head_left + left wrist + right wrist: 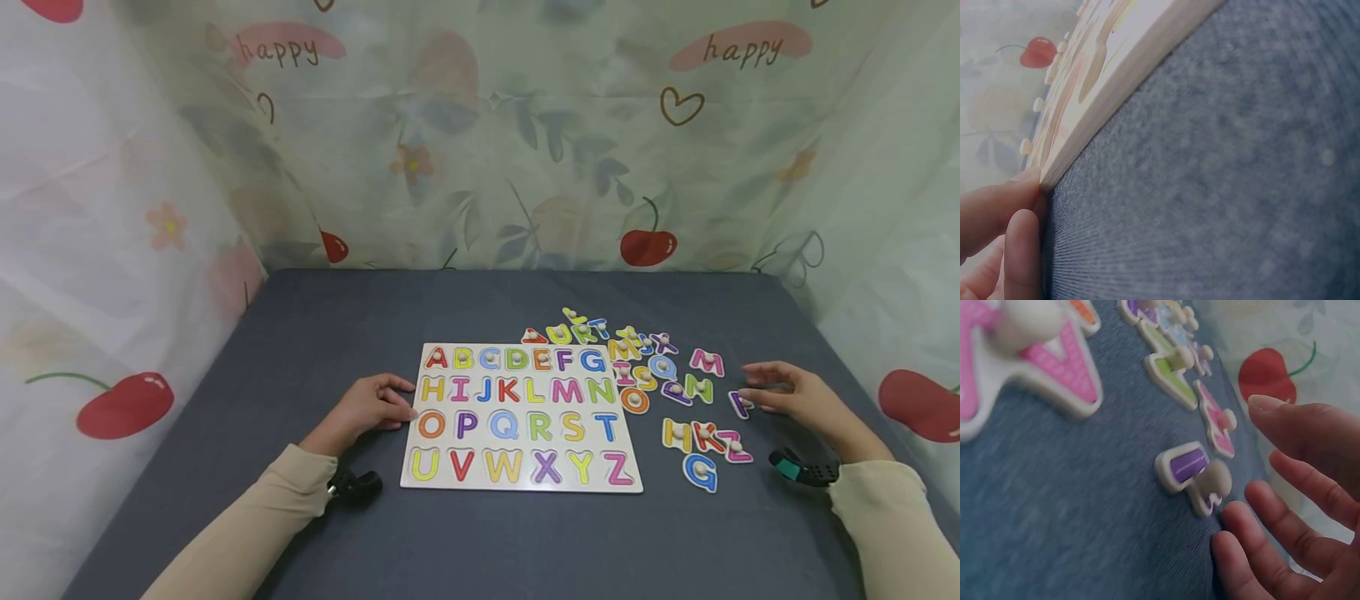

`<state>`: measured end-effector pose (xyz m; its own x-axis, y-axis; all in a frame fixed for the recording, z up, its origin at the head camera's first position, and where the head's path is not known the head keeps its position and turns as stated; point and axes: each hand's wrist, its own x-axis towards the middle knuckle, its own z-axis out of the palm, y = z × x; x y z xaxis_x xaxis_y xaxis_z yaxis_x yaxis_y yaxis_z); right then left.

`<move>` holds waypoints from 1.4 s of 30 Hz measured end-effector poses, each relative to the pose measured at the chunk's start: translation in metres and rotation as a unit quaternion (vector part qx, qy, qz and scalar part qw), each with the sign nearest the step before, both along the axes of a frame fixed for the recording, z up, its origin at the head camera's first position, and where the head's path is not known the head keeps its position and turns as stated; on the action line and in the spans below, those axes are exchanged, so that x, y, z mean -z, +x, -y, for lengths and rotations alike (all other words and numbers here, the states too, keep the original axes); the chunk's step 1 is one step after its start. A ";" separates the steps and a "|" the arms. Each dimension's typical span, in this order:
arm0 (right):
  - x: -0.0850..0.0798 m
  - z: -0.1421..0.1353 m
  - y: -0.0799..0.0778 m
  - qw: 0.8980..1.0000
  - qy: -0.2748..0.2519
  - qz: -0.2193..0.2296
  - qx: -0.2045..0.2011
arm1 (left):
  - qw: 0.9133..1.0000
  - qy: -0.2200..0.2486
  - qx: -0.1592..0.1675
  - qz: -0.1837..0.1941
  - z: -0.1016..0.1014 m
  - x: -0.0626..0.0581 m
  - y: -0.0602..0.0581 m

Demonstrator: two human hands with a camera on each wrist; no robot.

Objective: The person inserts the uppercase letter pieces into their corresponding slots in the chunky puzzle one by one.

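Observation:
A white alphabet puzzle board (517, 492) lies on the table, with knobbed letters seated in the A to E places of its top row. My left hand (375, 404) is at the board's left side. In the left wrist view, its fingertips (1022, 234) touch the board's edge. Over on the right, my right hand (795, 396) is beside a purple letter piece (739, 406) that looks like an F. In the right wrist view, thumb and fingers are spread, holding nothing, with fingertips close to that purple piece's round knob (1215, 478).
Loose knobbed letters lie right of and behind the board, among them a pink M (707, 362), a green N (699, 388), a yellow H (677, 435) and a blue G (701, 472). A dark cloth (337, 317) covers the table. Patterned curtains (487, 167) hang around it.

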<state>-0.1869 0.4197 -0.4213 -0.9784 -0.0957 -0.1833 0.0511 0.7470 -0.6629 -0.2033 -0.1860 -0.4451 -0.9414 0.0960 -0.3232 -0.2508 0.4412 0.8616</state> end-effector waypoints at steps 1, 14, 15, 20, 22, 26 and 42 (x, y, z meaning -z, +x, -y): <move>0.001 -0.001 0.001 1.000 0.002 0.003 0.000 | 1.000 0.000 0.000 -0.001 0.000 0.000 0.000; 0.006 -0.005 0.010 1.000 0.014 0.022 -0.017 | 1.000 0.002 0.000 -0.003 -0.001 0.001 0.000; 0.007 -0.005 0.010 1.000 0.017 0.020 -0.017 | 1.000 0.002 0.001 -0.003 -0.001 0.001 0.000; 0.008 -0.002 0.009 0.999 0.033 0.016 -0.016 | 1.000 0.000 0.000 -0.001 -0.002 0.001 0.001; 0.008 -0.001 0.009 0.999 0.042 0.016 -0.019 | 1.000 0.000 -0.001 -0.002 -0.002 0.001 0.001; 0.001 0.004 0.006 0.998 0.064 0.022 -0.015 | 1.000 0.000 -0.002 -0.004 -0.002 0.001 0.001; -0.043 0.073 -0.030 0.995 0.036 -0.075 0.057 | 1.000 0.004 0.001 -0.005 0.000 0.001 0.002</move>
<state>-0.2171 0.3466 -0.3782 -0.9990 0.0261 -0.0365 0.0430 0.7878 -0.6145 -0.2016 -0.1863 -0.4463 -0.9446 0.1013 -0.3122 -0.2403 0.4345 0.8680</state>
